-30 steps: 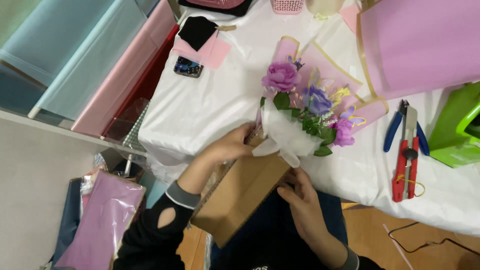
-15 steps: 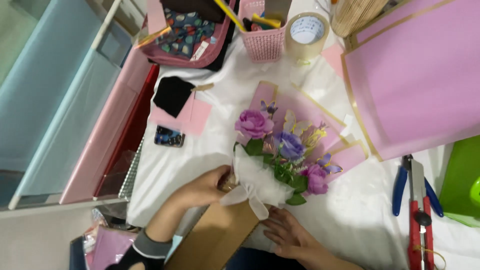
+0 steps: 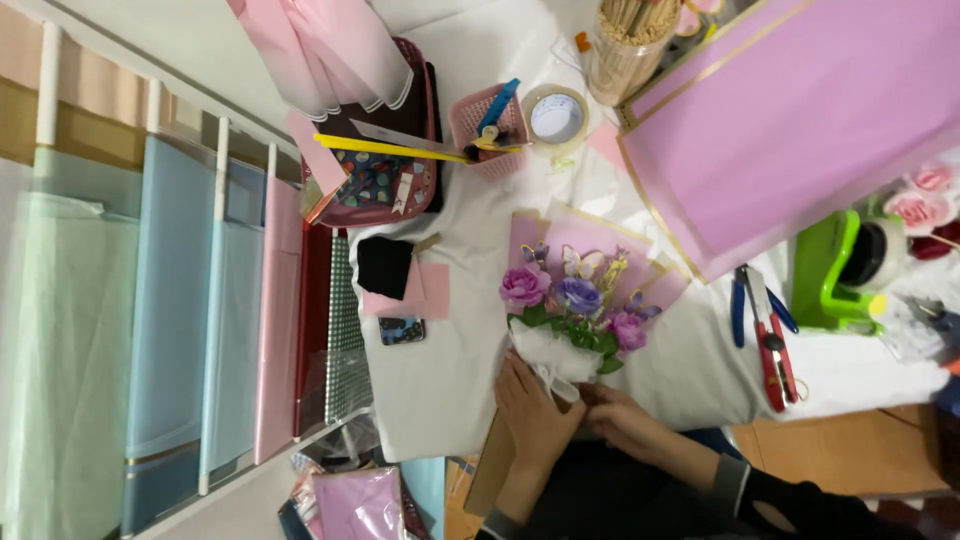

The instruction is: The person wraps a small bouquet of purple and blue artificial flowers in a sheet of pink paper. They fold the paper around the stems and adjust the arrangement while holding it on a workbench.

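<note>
While I watch from the head view, both hands meet at the base of the small bouquet.

Bouquet (image 3: 572, 305): soft fabric-looking blooms, one pink rose, one violet, one mauve, with green leaves and thin butterfly shapes above them; it lies on the desk just above the hands, heads pointing away from me.
Wrap: pale pink paper (image 3: 590, 240) with a thin gold edge, folded into flat pointed panels behind the flowers; white gauzy tissue (image 3: 548, 355) bunched at the stem end.
Left hand (image 3: 535, 405): palm down, fingers curled loosely over the white tissue and touching it; wrist comes up from the lower edge.
Right hand (image 3: 622, 420): lies flat beside the left, fingers pointing toward the stem end and touching the left hand; I cannot tell whether it grips anything. A dark sleeve covers its forearm.
Box (image 3: 492, 462): brown cardboard, flat-sided, partly hidden under the left forearm at the desk edge.
Desk (image 3: 440, 380): covered in a white, lightly creased cloth.
Pliers (image 3: 765, 325): red and blue handles, lying right of the bouquet, well apart from the hands.
Tape dispenser (image 3: 830, 275): glossy green plastic, beside the pliers.
Paper sheet (image 3: 800, 120): large, smooth, lilac with gold border.
</note>
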